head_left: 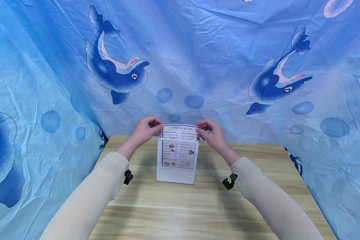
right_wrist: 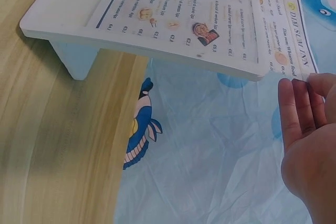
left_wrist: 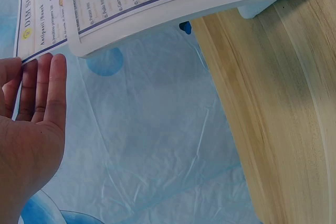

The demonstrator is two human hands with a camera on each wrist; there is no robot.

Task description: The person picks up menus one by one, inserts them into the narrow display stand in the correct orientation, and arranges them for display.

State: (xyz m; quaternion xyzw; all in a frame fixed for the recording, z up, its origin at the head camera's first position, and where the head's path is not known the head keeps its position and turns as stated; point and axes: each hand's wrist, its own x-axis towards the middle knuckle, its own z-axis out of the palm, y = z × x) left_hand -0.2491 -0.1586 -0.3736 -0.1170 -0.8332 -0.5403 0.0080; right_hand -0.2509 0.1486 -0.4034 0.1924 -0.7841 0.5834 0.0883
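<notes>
A printed menu sheet (head_left: pixel 178 133) headed "DIM SUM INN" sits partly inside a white display stand (head_left: pixel 175 176), its top strip standing above the stand's upper edge. My left hand (head_left: pixel 148 128) pinches the sheet's upper left corner between thumb and fingers. At the upper right corner, my right hand (head_left: pixel 211 133) pinches the sheet in the same way. In the left wrist view, the left hand (left_wrist: pixel 39 114) holds the corner past the stand's edge. The right wrist view has the right hand (right_wrist: pixel 310 124) at the other corner, and a foot under the stand.
The stand rests on a wooden table (head_left: pixel 174 213) near its far edge. Blue dolphin-printed cloth (head_left: pixel 180 60) hangs behind the table and on both sides. A small black device (head_left: pixel 229 181) is on the right wrist, and another black device (head_left: pixel 128 177) on the left.
</notes>
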